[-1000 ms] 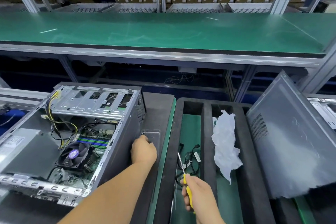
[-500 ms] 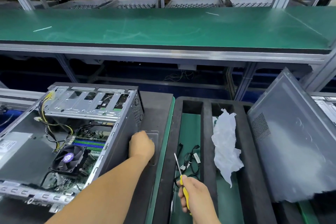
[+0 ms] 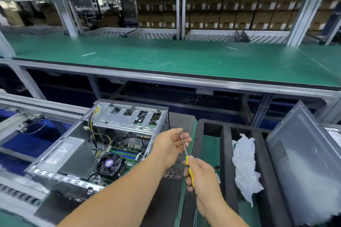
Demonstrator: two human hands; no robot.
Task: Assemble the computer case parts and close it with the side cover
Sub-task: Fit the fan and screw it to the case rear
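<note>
No brand or writing is legible; the white label on the grey power supply (image 3: 72, 155) is blurred, as are the stickers on the stacked cardboard boxes (image 3: 230, 13) in the far racks.

Computer case (image 3: 103, 145): lies on its side at near left, open side up. Bare sheet-metal frame, perforated silver drive cage (image 3: 129, 118) at its far end, yellow-black wire bundle, green board with blue memory slots, round black fan (image 3: 108, 165) with purple hub.

Side cover (image 3: 302, 164): flat grey metal panel with a small vent grid, standing tilted at near right, apart from the case.

Right hand (image 3: 202, 177): fingers curled round the yellow handle of a screwdriver (image 3: 186, 156), thin metal shaft pointing up and away.

Left hand (image 3: 170, 144): raised beside the case's right wall, palm turned toward the shaft, fingers loosely bent at the tip; whether it pinches anything, cannot tell.

Black foam tray (image 3: 226, 153) with long slots sits between case and cover; a crumpled white plastic bag (image 3: 243, 166) lies in it.

Surface: green matte mat. Far side holds a long green bench (image 3: 166, 57) on aluminium framing, roller shelves behind.
</note>
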